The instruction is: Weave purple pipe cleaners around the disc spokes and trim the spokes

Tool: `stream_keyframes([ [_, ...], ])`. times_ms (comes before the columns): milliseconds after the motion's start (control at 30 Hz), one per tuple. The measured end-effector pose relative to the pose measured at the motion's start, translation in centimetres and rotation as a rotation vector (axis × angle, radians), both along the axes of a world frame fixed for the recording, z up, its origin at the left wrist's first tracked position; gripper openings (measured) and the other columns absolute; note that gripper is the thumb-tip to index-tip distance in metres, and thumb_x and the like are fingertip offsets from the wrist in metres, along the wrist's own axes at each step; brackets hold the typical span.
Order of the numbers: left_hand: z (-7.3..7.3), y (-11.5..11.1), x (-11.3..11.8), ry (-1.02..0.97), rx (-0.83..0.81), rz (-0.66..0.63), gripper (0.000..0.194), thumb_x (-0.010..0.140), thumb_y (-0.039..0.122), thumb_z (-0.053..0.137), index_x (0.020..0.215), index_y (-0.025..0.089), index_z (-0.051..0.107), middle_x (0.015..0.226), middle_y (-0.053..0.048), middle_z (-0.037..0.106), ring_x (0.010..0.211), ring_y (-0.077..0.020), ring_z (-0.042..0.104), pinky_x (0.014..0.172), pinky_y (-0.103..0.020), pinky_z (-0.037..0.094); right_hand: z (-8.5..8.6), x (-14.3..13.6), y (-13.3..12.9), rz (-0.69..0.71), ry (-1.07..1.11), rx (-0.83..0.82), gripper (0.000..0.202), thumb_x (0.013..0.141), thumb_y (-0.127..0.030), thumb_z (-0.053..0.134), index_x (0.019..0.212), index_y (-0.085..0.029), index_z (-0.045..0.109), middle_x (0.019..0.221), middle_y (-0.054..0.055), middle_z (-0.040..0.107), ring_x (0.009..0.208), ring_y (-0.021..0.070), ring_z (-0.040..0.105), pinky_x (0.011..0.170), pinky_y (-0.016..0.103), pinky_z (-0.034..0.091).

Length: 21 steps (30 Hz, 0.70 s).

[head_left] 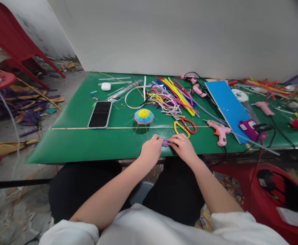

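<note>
A purple piece [165, 143] is pinched by the left hand [151, 149] and right hand [183, 147] — it should be held softly, not squashed.

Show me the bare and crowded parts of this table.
Bare: the near-left of the table, between the phone, front edge and left hand; also left of the phone. Crowded: behind and right of the scissors: coloured strips, glue guns, blue board.

Piece [165, 143] seemingly purple, unpatterned
</note>
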<state>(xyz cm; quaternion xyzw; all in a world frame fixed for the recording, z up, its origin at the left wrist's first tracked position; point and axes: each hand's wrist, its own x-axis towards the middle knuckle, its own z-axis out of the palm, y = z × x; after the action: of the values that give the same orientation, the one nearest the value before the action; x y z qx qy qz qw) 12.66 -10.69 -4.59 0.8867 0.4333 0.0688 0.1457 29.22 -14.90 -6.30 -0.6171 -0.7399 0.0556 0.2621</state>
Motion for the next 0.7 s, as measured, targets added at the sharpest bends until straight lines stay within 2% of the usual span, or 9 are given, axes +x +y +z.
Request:
stream_keyframes([
  [233,0.2,0.7,0.1,0.019,-0.019,-0.028,0.024,0.088,0.025,0.036,0.096,0.021,0.058,0.091,-0.005,0.054,0.072,-0.0157,0.058,0.059,-0.025,0.044,0.2,-0.2,0.0,0.018,-0.022,-0.004,0.017,0.081,-0.029,0.053,0.087,-0.023,0.068,0.086,0.006,0.063,0.082,0.0196,0.051,0.074,0.034,0.043],
  [467,0.7,1.7,0.2,-0.049,-0.123,-0.084,0.017,0.084,0.02,0.043,0.09,0.018,0.059,0.088,-0.005,0.055,0.078,-0.0162,0.058,0.07,-0.027,0.044,1.0,-0.2,0.4,0.074,-0.066,-0.084,0.01,0.078,-0.024,0.056,0.084,-0.021,0.065,0.083,0.005,0.062,0.082,0.0191,0.051,0.074,0.033,0.041],
  [700,0.3,2.4,0.1,-0.082,-0.162,-0.113,0.015,0.08,0.018,0.048,0.088,0.019,0.06,0.086,-0.003,0.056,0.079,-0.0149,0.057,0.072,-0.025,0.044,1.0,0.0,1.1,0.136,-0.119,-0.119,0.007,0.075,-0.02,0.059,0.082,-0.02,0.063,0.081,0.004,0.06,0.081,0.0182,0.049,0.073,0.031,0.039],
])
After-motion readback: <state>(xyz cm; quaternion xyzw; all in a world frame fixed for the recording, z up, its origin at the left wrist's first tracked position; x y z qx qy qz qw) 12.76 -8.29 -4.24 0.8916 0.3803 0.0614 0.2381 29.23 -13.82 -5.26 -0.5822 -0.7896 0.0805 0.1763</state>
